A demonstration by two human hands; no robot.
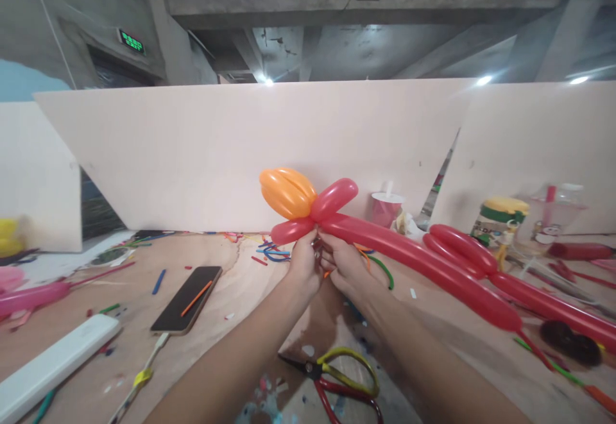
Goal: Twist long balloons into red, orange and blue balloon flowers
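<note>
My left hand (304,258) and my right hand (342,256) meet in the middle of the view, above the table. Both have their fingers closed at the twisted joint of a balloon. From that joint a long red balloon (409,254) stretches to the right and ends in an uninflated tail. Two short red segments stick out beside it, one up to the right, one to the left. An orange balloon cluster (287,192) of rounded lobes stands at the upper left of the joint. My fingertips partly hide the joint itself.
Scissors (315,369) with yellow and red handles lie open below my hands. A phone (187,299) on a cable and a white bar (58,366) lie left. Another red balloon (462,251), a cup (385,209) and a yellow-lidded jar (500,219) stand right. A pale board (240,148) rises behind.
</note>
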